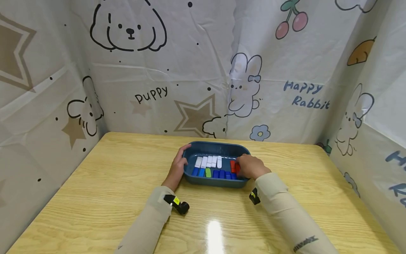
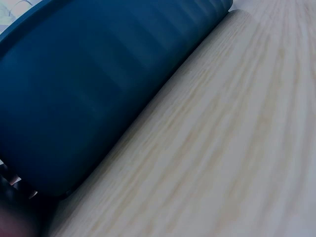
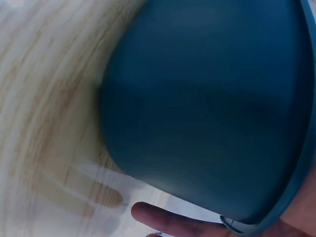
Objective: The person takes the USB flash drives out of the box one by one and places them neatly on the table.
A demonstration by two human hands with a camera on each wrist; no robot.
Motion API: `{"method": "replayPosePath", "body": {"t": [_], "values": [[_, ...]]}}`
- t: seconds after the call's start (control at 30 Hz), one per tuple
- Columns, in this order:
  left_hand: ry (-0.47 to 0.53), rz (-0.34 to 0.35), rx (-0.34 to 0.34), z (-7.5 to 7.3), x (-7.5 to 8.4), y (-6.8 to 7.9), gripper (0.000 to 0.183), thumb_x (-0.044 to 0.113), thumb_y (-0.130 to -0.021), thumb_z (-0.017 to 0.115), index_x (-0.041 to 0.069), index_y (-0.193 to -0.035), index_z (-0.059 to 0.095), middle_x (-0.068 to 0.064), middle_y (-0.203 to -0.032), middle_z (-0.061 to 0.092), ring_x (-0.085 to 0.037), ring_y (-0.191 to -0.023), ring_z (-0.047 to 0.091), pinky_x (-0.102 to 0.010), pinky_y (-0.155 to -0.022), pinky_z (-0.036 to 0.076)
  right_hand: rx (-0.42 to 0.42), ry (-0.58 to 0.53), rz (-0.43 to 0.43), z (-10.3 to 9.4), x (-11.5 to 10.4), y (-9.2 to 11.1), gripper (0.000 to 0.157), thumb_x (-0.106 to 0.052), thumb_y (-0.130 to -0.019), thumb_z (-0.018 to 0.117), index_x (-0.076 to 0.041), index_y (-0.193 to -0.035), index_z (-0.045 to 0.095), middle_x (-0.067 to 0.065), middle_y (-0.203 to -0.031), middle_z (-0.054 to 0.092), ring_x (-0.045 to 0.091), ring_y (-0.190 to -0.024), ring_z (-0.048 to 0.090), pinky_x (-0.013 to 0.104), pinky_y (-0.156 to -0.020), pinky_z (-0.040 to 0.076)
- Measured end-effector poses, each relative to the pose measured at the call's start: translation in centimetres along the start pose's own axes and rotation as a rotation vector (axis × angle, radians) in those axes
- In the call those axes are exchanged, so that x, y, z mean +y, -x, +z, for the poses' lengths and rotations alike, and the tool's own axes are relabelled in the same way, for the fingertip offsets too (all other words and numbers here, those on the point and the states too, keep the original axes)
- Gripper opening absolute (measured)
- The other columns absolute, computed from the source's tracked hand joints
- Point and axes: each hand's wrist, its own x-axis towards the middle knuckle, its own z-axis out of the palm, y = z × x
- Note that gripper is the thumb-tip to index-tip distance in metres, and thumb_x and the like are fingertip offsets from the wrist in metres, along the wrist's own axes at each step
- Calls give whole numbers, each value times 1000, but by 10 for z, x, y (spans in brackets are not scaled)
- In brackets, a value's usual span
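A dark blue oblong tub (image 1: 215,182) stands on the wooden table. My left hand (image 1: 175,170) holds its left end, with the thumb at the rim and a finger reaching along the far corner. At the right end my right hand (image 1: 253,167) grips over the rim, part of it inside. A finger (image 3: 173,223) of it shows outside the wall in the right wrist view. Inside the tub lie white pieces (image 1: 209,162), blue pieces (image 1: 222,174), one green piece (image 1: 208,172) and red pieces (image 1: 233,166). My right hand partly hides the red ones.
The light wooden table (image 1: 127,158) extends around the tub on all sides. Behind it and at both sides hangs a pale printed cloth (image 1: 152,70) with cartoon animals and stars. A bright reflection shows on the table near the front.
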Motion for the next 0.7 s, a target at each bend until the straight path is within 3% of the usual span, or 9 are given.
{"method": "replayPosePath", "body": {"t": [0.2, 0.37, 0.7], "values": [[9, 24, 13, -2, -7, -2, 66, -4, -80, 35, 9, -144, 40, -7, -153, 32, -22, -144, 19, -49, -114, 14, -9, -21, -33, 0, 1, -2, 48, -21, -77, 78, -4, -119, 65, 10, -107, 59, 26, -87, 54, 43, -81, 49], [-9, 33, 10, 6, -12, -7, 65, -2, -80, 36, 14, -143, 42, -2, -152, 34, -18, -143, 20, -47, -113, 15, -12, -53, -11, 1, 10, 1, 51, -21, -77, 78, -4, -123, 64, 12, -113, 59, 27, -91, 54, 45, -87, 49], [-15, 21, 12, 1, -15, -6, 64, -2, -82, 35, 17, -143, 41, -1, -152, 33, -18, -144, 18, -48, -114, 12, -17, -73, -4, 0, 7, -4, 49, -20, -77, 77, -4, -122, 65, 11, -112, 59, 26, -91, 54, 43, -86, 48]]}}
